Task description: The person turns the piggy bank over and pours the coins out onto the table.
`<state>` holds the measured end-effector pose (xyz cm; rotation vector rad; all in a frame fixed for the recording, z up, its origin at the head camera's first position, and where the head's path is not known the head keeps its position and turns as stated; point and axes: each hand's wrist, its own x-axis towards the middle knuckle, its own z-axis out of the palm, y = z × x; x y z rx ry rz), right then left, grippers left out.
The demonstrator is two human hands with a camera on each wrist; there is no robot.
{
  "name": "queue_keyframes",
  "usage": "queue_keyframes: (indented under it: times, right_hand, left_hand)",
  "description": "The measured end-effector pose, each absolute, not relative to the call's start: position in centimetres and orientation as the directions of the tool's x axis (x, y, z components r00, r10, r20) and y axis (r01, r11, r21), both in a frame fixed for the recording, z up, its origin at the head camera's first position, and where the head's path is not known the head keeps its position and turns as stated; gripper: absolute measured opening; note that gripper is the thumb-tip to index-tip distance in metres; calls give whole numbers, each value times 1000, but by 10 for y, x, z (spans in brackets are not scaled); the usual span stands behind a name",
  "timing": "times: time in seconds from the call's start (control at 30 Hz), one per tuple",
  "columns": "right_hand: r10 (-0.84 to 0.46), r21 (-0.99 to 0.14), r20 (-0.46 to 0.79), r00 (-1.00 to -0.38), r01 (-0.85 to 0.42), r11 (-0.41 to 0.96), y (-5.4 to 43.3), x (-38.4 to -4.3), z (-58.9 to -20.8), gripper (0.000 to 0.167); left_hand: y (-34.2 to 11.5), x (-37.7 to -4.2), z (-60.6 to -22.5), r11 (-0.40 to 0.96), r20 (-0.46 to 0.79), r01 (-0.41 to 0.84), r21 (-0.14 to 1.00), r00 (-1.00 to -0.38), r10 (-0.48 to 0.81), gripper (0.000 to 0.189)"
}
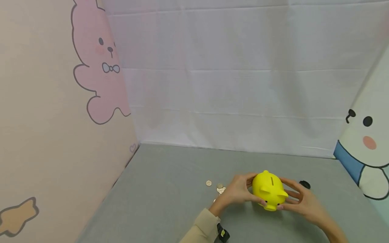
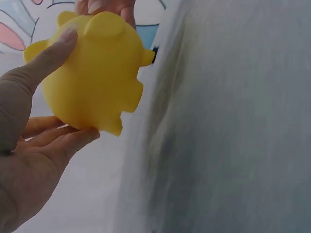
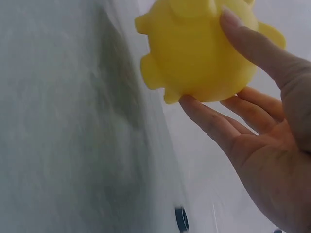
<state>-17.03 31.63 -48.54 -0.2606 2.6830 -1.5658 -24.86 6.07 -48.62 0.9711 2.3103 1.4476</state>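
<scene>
A yellow piggy bank point(image 1: 265, 184) is held between both hands, its coin slot facing up and its snout toward the person. My left hand point(image 1: 237, 192) grips its left side, thumb near the face and fingers behind. On the opposite side my right hand point(image 1: 307, 202) holds it the same way. Both wrist views show the piggy bank point(image 2: 92, 73) raised off the table, its stubby feet hanging free. In the right wrist view, the right thumb point(image 3: 252, 46) lies beside the snout, with fingers curled against the far side.
Several coins point(image 1: 221, 190) lie on the grey table point(image 1: 158, 189) left of the left hand. A small black round piece point(image 1: 305, 184) sits behind the right hand. White cloth point(image 1: 212, 84) hangs at the back, and a cartoon-printed wall point(image 1: 54, 118) borders the left.
</scene>
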Motion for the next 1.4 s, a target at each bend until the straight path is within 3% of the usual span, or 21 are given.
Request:
queue_keyframes:
  times: [0.3, 0.53, 0.87, 1.27, 1.4]
  right_hand:
    - [-109, -791, -124, -986, 32, 611, 369, -163, -489, 89]
    - [-83, -744, -136, -987, 47, 667, 383, -164, -493, 89]
    - [-80, -728, -143, -986, 50, 684, 382, -168, -493, 88]
    - [-67, -723, -176, -982, 83, 685, 382, -167, -489, 77]
    - [-61, -700, -174, -983, 80, 710, 381, -171, -479, 76]
  left_hand:
    - [115, -238, -497, 333, 76, 346, 877, -784, 616, 83]
    - [132, -237, -502, 303, 30, 259, 917, -803, 595, 82]
    - [131, -239, -503, 302, -32, 178, 937, -815, 578, 80]
    - [121, -238, -493, 407, -129, 125, 905, -830, 542, 82]
    - [104, -247, -482, 474, -115, 192, 859, -830, 546, 81]
